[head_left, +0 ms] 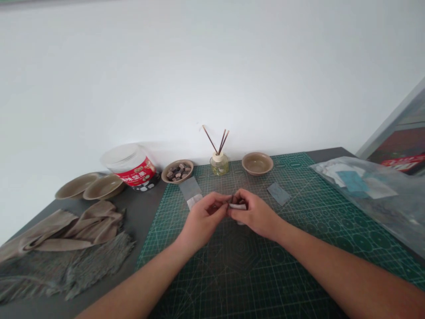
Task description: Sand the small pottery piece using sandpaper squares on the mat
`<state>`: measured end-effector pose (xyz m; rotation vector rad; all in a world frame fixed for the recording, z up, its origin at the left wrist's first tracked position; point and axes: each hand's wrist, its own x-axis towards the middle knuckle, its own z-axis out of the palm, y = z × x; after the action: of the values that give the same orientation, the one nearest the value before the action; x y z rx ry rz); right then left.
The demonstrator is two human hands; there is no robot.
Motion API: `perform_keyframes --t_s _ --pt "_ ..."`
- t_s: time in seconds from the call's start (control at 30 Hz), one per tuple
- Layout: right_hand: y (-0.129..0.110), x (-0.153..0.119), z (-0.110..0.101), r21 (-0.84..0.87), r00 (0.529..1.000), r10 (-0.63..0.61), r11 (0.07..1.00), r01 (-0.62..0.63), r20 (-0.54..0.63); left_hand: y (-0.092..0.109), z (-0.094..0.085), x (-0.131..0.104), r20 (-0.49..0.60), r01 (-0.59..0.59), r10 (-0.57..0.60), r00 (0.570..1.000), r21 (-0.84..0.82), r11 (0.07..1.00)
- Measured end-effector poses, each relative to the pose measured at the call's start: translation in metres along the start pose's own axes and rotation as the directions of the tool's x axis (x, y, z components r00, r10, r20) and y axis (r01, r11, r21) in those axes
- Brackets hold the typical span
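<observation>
My left hand and my right hand meet above the green cutting mat. Both pinch a small pale piece, perhaps a packet, with a thin dark edge between the fingertips. My fingers partly cover it, so its full shape is hidden. Left of my left hand, a clear and white packet lies on the mat. A small grey-blue packet lies beyond my right hand.
Behind my hands stand a bowl of stones, a reed diffuser and a brown bowl. Leftward are a red-labelled jar, two bowls and a brown-grey cloth. A plastic bag lies rightward.
</observation>
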<state>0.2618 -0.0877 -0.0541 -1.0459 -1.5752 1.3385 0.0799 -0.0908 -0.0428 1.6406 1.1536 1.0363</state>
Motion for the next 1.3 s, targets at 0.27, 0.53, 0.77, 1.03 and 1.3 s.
perform_keyframes --t_s 0.27,0.53,0.77,1.03,1.3 --pt "-0.004 -0.004 -0.003 -0.075 0.984 -0.112 0.992 0.103 -0.137 -0.006 -0.018 0.004 0.003 0.048 -0.048 0.999 -0.112 0.993" --pt "-0.012 -0.011 -0.003 -0.381 0.949 -0.299 0.893 0.241 -0.102 -0.008 -0.021 0.004 0.104 0.039 -0.02 0.994 -0.183 0.982" --pt "-0.013 -0.008 -0.009 -0.48 0.935 -0.349 0.831 0.281 -0.057 -0.005 -0.023 0.005 0.14 0.015 0.002 0.99 -0.122 0.992" --pt "-0.013 -0.009 -0.009 -0.377 0.962 -0.273 0.89 0.256 0.01 -0.003 -0.029 0.005 0.198 -0.047 0.044 0.979 0.009 0.999" --pt "-0.014 -0.008 -0.014 -0.47 0.94 -0.334 0.822 0.323 0.062 0.0 -0.026 0.004 0.208 -0.019 0.014 0.978 0.022 1.0"
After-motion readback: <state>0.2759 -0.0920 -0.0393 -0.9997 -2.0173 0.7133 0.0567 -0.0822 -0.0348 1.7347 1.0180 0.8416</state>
